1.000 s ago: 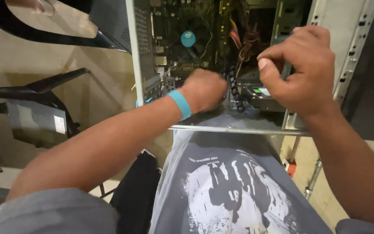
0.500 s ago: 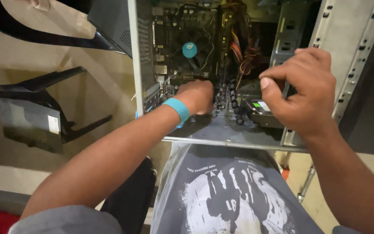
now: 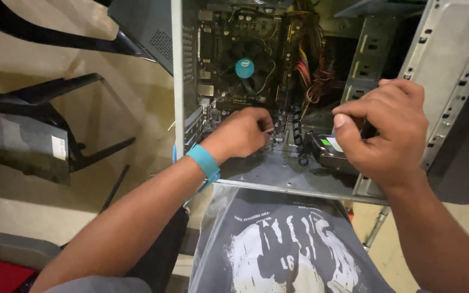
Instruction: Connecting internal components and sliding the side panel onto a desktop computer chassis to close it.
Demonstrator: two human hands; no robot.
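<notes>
case: open desktop computer case [image 3: 451,65], side panel off, motherboard [image 3: 245,59] still mounted | left hand [image 3: 242,133]: fingers curled together at board's lower edge, pinched item hidden | right hand [image 3: 389,133]: fingers bunched over hard drive [image 3: 329,152] on case floor | cables [image 3: 313,70] loose, work unfinished

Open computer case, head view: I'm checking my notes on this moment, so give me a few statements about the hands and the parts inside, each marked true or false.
1. The left hand reaches inside the open computer case, at the lower edge of the motherboard. True.
2. A red band sits on the left wrist. False: the wristband is blue.
3. The right hand is at the drive near the case's metal rack. True.
4. The cooler fan has a round teal centre. True.
5. The case's side panel is closed. False: the side is open and the inside shows.
</notes>
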